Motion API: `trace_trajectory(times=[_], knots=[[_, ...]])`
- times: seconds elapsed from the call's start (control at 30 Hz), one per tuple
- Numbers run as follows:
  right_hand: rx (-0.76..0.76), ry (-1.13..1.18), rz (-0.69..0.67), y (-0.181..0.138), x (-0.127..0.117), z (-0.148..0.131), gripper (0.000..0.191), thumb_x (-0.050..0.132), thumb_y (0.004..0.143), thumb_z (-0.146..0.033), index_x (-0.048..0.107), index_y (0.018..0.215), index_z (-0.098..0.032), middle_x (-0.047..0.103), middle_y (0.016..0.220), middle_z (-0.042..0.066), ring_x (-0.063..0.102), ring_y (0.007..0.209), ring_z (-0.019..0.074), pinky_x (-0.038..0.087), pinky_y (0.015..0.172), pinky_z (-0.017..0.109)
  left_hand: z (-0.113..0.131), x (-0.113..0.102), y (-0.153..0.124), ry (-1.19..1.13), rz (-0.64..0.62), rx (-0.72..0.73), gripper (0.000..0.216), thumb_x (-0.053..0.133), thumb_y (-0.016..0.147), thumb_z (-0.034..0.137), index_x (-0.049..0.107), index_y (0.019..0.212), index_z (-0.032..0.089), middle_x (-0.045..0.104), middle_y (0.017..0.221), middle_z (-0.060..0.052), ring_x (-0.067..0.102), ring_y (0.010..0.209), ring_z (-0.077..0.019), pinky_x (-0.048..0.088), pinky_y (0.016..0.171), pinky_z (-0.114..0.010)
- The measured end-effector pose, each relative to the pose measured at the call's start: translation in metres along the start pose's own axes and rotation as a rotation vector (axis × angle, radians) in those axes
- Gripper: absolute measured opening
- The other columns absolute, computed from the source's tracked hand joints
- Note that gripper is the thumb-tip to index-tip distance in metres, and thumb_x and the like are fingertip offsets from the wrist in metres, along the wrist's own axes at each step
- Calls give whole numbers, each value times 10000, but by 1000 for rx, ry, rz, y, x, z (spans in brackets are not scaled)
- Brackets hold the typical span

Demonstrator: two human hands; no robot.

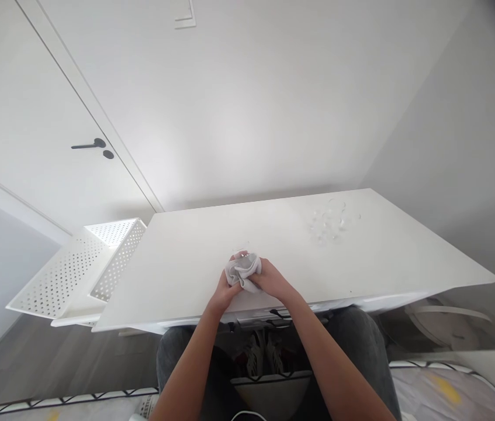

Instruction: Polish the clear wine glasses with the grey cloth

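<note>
A crumpled light-grey cloth [243,272] is bunched up just above the near edge of the white table. My left hand [224,292] wraps around it from the left, fingers closed. From the other side my right hand [272,279] grips the same cloth, its thumb and fingers pressed into the folds. Whether something sits inside the folds is hidden. Faint transparent outlines show on the tabletop just past my hands, too unclear to name. To the right lie several small clear, roundish pieces [326,223], spread in a loose cluster.
The white table [186,245] stands against a pale wall. White perforated trays [67,266] adjoin its left end. A door with a dark handle [89,144] is at the back left. My knees are under the table's front edge, and a round-backed chair [449,324] is at the right.
</note>
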State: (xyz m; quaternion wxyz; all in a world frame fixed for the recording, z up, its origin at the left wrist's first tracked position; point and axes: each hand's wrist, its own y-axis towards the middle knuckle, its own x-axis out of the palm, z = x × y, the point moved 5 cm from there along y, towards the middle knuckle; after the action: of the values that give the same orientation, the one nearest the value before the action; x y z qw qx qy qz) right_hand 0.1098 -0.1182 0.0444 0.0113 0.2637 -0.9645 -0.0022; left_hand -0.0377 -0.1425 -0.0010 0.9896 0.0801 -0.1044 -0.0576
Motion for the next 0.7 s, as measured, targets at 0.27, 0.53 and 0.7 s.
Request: trace_trajectory(times=[0.27,0.53,0.7], knots=[[254,370,-196,-13,26,29,346,837,757,-409,706,980,-179,725,938,50,637,863,203,503,782,319,27,16,14,-244,-112,-84,611,713,836,650,685,1197,158,728,1163,-159,698,1053,-280,547,940,-393],[213,-406,361,-1,20,18,349,682,823,-213,661,1170,-178,716,1036,121,651,1023,293,485,907,404,19,11,65,-124,-13,-115,299,743,837,446,673,867,157,711,839,-82,666,776,-195,518,705,-305],[167,201,-4,1,37,21,225,637,862,-367,681,971,-175,652,760,48,617,717,215,522,755,376,12,9,73,-244,-93,-147,436,707,786,594,648,837,165,674,713,-71,585,603,-170,448,576,-298]])
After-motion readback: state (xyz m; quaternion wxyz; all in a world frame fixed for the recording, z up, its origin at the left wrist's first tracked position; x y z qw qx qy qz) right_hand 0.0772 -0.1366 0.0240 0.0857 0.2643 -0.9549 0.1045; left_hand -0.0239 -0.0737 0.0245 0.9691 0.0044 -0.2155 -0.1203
